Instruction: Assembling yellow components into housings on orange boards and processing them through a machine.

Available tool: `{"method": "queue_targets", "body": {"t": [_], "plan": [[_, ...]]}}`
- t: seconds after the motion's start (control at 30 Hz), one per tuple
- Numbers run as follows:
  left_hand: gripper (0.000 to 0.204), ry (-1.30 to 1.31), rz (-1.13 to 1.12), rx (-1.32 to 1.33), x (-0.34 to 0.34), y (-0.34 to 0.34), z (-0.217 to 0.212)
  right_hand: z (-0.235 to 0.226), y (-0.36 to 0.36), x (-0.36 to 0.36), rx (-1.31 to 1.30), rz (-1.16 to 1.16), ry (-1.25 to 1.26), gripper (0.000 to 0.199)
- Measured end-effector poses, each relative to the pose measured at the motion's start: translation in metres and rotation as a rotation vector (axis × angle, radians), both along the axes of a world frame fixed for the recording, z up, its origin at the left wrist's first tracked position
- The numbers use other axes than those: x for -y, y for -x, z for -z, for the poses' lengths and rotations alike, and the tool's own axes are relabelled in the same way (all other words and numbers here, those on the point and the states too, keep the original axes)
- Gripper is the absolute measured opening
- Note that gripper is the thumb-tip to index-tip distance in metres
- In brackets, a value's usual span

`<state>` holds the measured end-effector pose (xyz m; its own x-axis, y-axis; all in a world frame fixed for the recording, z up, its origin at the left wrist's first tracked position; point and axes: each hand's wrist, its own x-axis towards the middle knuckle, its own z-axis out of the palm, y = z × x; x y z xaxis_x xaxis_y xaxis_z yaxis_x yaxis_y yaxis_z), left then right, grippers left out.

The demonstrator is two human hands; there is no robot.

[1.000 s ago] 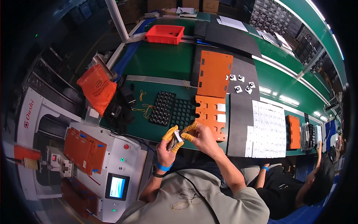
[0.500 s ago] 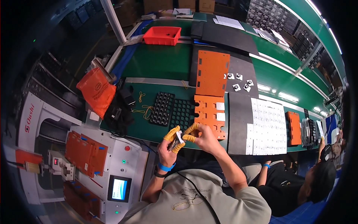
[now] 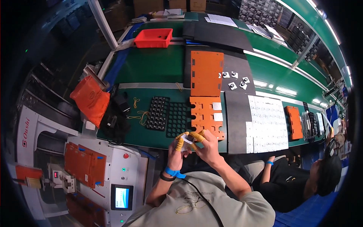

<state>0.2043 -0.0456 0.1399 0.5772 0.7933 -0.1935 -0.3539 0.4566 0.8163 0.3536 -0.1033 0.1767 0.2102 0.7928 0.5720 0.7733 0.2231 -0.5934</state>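
Holding a small white piece (image 3: 185, 144) in my left hand (image 3: 175, 157), low over the near edge of the green table (image 3: 143, 138), just below the orange slotted plate (image 3: 202, 108). Left thumb and fingers, sheathed in yellow finger cots, pinch the piece. Fingers of my right hand (image 3: 208, 149), also in yellow cots, close in on it from the other side; whether they grip the piece or only steady it, I cannot tell, nor can I make out the dark detail between the fingertips. State of work, judged from the layout: partly through. Apparently done: at least five white squares with black round parts (image 3: 234, 75) lie, spaced apart, on the dark mat (image 3: 247, 69), to the right of the upper orange plate (image 3: 207, 73). Two white plates (image 3: 217, 117) rest one above the other along the right side of the slotted plate. Apparently left: the piece in hand, not yet set down; a block of white sheets (image 3: 266, 123) spread at my right; and a black tray full of shiny round parts (image 3: 157, 110), left of the slotted plate. Between that tray and the slotted plate sits a second black tray (image 3: 177, 121) with dark round pockets; any contents there are too small to judge. Loose yellow bands (image 3: 136, 102) lie left of the trays. No total is visible, so I record no fraction complete.
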Motion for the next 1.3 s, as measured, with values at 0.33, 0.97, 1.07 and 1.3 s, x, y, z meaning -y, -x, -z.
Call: {"method": "queue_targets", "body": {"t": [0.33, 0.97, 1.07, 1.3], "plan": [[0.057, 0.261, 0.084, 0.047, -0.013, 0.005, 0.043, 0.045, -0.113, 0.024, -0.321, 0.582, 0.511, 0.028], [0.039, 0.416, 0.015, 0.231, -0.018, 0.02, 0.064, 0.045, -0.167, -0.017, -0.196, 0.406, 1.237, 0.029], [0.032, 0.434, 0.061, 0.263, -0.021, 0.025, 0.066, 0.034, -0.139, -0.02, 0.23, 0.452, 1.018, 0.037], [0.049, 0.388, 0.068, 0.209, -0.031, 0.059, 0.06, 0.011, -0.021, -0.09, -0.028, -0.046, 0.605, 0.023]]}}
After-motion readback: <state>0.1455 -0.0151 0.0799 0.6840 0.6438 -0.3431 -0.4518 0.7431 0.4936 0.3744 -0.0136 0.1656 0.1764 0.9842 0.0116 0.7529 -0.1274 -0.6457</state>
